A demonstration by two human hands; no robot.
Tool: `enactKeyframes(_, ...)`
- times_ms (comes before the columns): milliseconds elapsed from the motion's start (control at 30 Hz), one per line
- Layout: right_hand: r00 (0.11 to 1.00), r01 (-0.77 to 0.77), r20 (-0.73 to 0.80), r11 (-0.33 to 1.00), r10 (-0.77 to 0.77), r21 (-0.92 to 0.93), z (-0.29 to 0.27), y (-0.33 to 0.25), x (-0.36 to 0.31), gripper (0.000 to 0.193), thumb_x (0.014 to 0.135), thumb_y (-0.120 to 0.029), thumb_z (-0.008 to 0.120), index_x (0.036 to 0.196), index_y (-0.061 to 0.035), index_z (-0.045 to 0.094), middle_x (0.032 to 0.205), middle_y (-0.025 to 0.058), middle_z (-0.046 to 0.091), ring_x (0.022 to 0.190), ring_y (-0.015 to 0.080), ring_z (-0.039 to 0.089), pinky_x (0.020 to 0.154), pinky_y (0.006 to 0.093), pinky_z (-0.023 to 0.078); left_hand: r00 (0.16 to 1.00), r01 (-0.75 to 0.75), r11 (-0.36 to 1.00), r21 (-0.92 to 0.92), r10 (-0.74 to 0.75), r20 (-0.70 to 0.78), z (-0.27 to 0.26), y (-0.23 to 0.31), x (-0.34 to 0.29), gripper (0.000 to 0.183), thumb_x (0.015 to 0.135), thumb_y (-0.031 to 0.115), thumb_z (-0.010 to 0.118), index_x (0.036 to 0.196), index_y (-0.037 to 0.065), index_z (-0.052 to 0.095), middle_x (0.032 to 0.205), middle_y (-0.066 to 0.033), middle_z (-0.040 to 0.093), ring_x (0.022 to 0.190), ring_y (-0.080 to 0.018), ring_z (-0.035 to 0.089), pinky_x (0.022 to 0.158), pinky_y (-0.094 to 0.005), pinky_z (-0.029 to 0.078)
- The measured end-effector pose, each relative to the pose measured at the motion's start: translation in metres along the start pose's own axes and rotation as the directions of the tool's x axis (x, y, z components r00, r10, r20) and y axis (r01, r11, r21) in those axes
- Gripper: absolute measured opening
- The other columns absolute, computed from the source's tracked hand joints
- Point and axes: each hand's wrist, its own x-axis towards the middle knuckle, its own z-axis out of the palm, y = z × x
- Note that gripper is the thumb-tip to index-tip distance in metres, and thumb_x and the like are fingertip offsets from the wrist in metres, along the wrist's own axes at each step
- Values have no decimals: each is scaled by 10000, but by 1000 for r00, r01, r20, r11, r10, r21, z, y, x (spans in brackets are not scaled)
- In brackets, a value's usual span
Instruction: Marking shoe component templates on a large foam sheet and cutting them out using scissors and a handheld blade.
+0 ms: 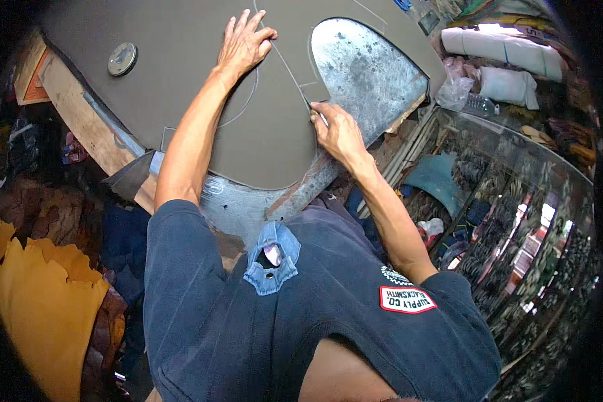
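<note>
**Cutting along a drawn line on a dark sheet**

Where the workbench (67,100) runs across the upper half of the view, a large dark grey-brown sheet (181,80) covers most of it, lying flat over a scuffed metal plate (368,74) that shows through a rounded cut-out at the upper right. Pale curved lines are marked on the sheet. To the right of the bench stands a glass display case (516,201) filled with small dark goods, with white sacks (496,50) behind it. At the lower left lies a piece of yellow leather (40,301) with a jagged edge. The left hand (244,43) is spread wide, fingers open, pressed flat on the sheet near its far edge. The right hand (338,130) is closed around a small blade (318,117), whose tip meets the sheet on a marked line by the cut-out. A round metal disc (122,59) rests on the sheet at the upper left, well apart from both hands.
</note>
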Motion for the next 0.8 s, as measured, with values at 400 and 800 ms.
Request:
enactKeyframes(400,989,-150,-4,986,150,74,7,11,-54,293,850,-185,553,1090,-43,644,1049,230,636,992,417,605,884,485,483,999,-52,988,144,50,22,0,-1,0,263,825,194,542,1055,196,670,1447,-91,429,1370,-348,324,1097,-536,264)
enactKeyframes(800,990,-120,80,989,113,90,2,21,-123,287,853,-192,554,1074,-18,613,999,264,629,967,437,597,857,515,481,997,-74,964,255,64,48,-3,3,7,249,867,274,557,1090,224,655,1410,-98,459,1337,-344,363,1053,-548,317)
